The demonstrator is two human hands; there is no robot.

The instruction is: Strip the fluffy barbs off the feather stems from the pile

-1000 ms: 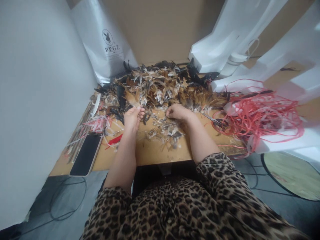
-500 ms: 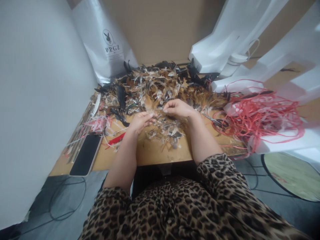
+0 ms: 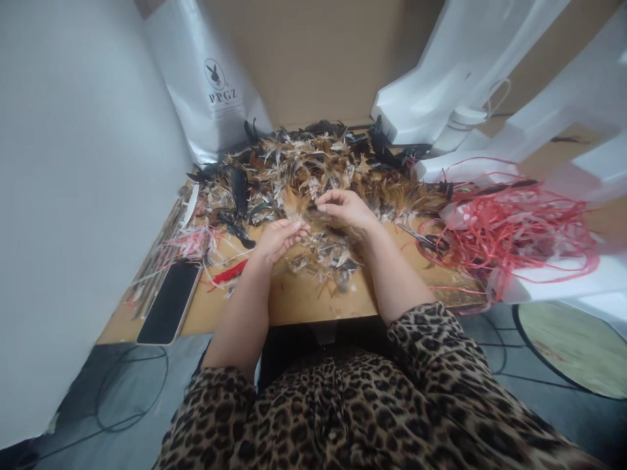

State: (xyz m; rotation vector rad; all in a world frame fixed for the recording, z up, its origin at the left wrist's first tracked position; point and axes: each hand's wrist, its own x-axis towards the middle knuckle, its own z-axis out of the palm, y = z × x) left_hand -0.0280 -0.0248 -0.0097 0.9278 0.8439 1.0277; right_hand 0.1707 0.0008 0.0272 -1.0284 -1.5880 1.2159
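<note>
My left hand (image 3: 281, 240) is closed in a pinch, thumb against forefinger, over the near side of a feather pile. At its fingertips is a fluffy brown feather (image 3: 294, 202), its quill end too small to see clearly. My right hand (image 3: 347, 209) is a short way to the right and slightly farther off, fingers curled into a pinch; what lies between them is too small to make out. Beyond both hands spreads the large pile of brown, white and black feathers (image 3: 313, 156). Below them, small feather scraps (image 3: 333, 254) lie on the wooden table (image 3: 318, 303).
Left of my forearm lie a phone (image 3: 169, 303), a red strip (image 3: 230, 271), pink-white strands (image 3: 196, 243) and thin sticks (image 3: 151, 274). To the right are scissors (image 3: 431, 243) and tangled red ribbon (image 3: 519, 228). White bags (image 3: 223, 117) stand behind; a round stool (image 3: 573, 346) is lower right.
My right hand has risen slightly and shifted a little left. The left hand stays in nearly the same place, still pinched. The pile looks unchanged.
</note>
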